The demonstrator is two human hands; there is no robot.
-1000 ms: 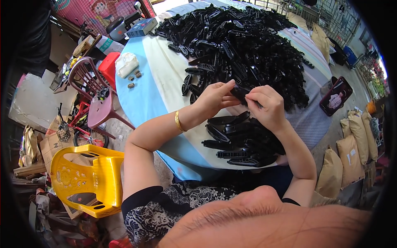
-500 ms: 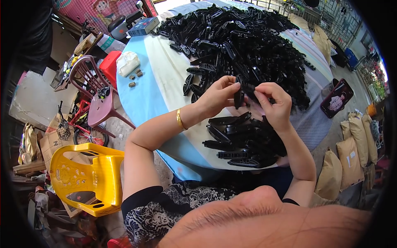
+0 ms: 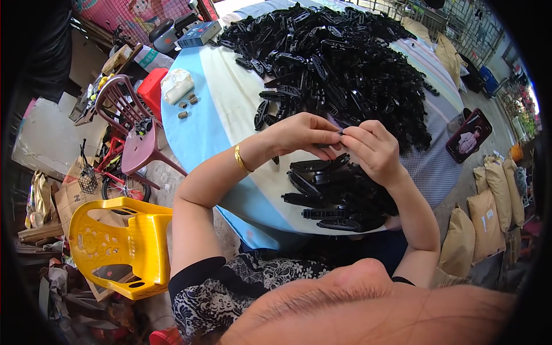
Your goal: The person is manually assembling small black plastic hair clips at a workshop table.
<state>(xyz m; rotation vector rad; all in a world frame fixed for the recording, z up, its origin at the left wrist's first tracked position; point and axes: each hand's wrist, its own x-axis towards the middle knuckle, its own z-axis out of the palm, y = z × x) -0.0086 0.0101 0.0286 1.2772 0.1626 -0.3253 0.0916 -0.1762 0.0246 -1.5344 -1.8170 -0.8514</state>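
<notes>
Both hands meet above the near half of the round table [image 3: 230,109], fingertips pressed together over something very small. The left hand [image 3: 305,135] curls its thumb and forefinger shut in a pinch, and the right hand [image 3: 374,152] pinches back from the other side, its remaining fingers folded loosely. What sits between the fingertips is a small dark piece [image 3: 341,133], mostly hidden by the fingers, so its shape cannot be told. A gold bangle [image 3: 240,159] rings the left wrist. Directly under the hands, at the near edge of the table, lies a small heap of black plastic parts [image 3: 339,195], long flat pieces lying more or less side by side. Beyond the hands a much larger pile of black parts [image 3: 345,63] covers the far half of the table. On the table's far left sit a crumpled white bag [image 3: 176,85] and a few small brown bits just beside it. A dark phone [image 3: 468,135] rests on the right edge. To the left, off the table, stand a maroon plastic chair [image 3: 129,126] and, nearer, a yellow plastic chair [image 3: 118,244]. Tan sacks [image 3: 489,213] lean together on the right.
</notes>
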